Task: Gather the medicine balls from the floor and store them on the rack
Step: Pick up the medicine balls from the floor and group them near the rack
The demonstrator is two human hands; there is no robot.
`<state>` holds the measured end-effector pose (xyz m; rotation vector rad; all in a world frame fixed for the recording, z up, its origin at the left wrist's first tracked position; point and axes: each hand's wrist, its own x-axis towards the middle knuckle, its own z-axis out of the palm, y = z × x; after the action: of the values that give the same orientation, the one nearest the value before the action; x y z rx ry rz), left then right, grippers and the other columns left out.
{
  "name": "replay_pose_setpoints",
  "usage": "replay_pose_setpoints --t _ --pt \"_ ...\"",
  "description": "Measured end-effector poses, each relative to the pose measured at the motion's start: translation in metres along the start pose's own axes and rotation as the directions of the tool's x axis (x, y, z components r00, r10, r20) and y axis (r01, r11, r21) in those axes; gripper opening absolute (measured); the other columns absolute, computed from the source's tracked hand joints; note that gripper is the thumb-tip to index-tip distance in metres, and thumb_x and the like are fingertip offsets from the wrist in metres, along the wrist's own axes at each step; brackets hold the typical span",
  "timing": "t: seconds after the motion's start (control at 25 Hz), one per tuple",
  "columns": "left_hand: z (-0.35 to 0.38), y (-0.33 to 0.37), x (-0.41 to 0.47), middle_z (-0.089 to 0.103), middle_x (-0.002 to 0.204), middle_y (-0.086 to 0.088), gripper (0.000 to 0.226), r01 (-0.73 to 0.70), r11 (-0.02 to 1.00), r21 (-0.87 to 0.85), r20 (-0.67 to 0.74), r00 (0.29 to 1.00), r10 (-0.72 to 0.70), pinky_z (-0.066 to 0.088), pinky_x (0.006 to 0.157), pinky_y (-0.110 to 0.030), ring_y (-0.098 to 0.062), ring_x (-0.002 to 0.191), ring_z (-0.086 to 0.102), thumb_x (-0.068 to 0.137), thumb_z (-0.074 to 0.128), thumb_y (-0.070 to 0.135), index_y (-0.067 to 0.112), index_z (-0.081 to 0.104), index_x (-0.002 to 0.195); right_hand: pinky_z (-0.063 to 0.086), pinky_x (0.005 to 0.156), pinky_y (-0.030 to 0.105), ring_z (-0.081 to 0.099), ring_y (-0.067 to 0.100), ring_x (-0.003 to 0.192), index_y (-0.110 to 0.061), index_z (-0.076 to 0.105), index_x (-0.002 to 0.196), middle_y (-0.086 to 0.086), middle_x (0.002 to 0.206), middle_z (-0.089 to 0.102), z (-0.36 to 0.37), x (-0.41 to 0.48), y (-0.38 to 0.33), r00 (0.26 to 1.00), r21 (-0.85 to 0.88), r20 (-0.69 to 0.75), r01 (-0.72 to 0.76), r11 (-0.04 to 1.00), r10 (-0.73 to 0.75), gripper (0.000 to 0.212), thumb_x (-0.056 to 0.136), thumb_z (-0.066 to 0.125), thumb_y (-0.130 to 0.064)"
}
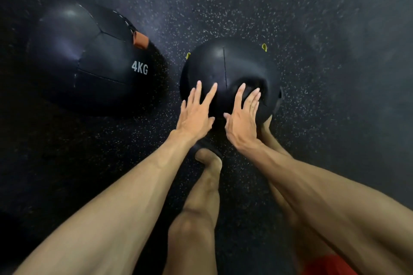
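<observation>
Right now the smaller black medicine ball (228, 73), the one with the yellow tabs (264, 47), sits on the speckled rubber floor (312, 29) just ahead of me. Both my hands lie flat on its near upper side. My left hand (194, 116) and right hand (242, 124) are open with the fingers straight and spread, pressing on the shell but not wrapped round anything. That is my main worry: nothing is under the ball. If I try to lift from this hold, I judge it will slide out between my palms or roll away from me. The skin also looks soft, since it is dimpled in just beyond my right fingertips (254, 96). A squeeze there may give way instead of holding. My bare foot (209, 159) stands close below the ball, and the other seems to touch its near right edge, so a drop would likely land on my toes. The bigger ball marked 4KG (89, 60), with its orange tab (140, 39), lies just beside it on my left. A ball escaping that way could knock into it. I cannot see the rack from here, so the carry would start blind.
</observation>
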<state>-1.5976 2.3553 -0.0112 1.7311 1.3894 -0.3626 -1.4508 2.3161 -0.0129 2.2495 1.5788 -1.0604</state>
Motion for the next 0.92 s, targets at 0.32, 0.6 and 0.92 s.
replay_pose_setpoints --t 0.32,0.6,0.92 --pt "-0.073 0.019 0.068 0.021 0.161 -0.017 0.078 0.535 0.604 -0.59 0.036 0.765 -0.643 0.029 0.114 -0.054 -0.04 0.147 0.022 0.095 0.05 0.059 0.017 0.023 0.156 0.001 0.126 0.054 -0.007 0.05 0.152 -0.002 0.008 0.16 0.038 0.162 -0.002 -0.04 0.041 -0.038 0.719 -0.176 0.371 0.676 0.715 -0.589 0.074 0.096 0.016 -0.038" --pt "-0.088 0.002 0.072 -0.016 0.166 -0.015 0.108 0.674 0.637 -0.374 0.204 0.73 -0.652 0.018 0.112 -0.073 -0.048 0.15 -0.008 0.076 0.078 0.058 0.044 0.008 0.157 0.047 0.107 0.04 0.055 0.033 0.132 -0.002 0.053 0.142 0.019 0.142 0.056 -0.041 0.028 -0.097 0.222 0.122 0.702 0.898 0.422 -0.676 0.049 0.095 0.066 -0.009" --pt "-0.02 -0.062 -0.004 -0.019 0.166 0.002 0.104 0.552 0.627 -0.551 0.069 0.778 -0.624 0.015 0.115 -0.07 -0.033 0.153 -0.013 0.078 0.08 0.046 0.061 0.006 0.15 0.049 0.092 0.051 0.054 0.04 0.112 -0.007 0.059 0.127 0.02 0.125 0.055 -0.072 0.08 -0.003 0.351 -0.273 0.413 0.928 0.253 -0.84 0.045 0.087 0.071 -0.024"
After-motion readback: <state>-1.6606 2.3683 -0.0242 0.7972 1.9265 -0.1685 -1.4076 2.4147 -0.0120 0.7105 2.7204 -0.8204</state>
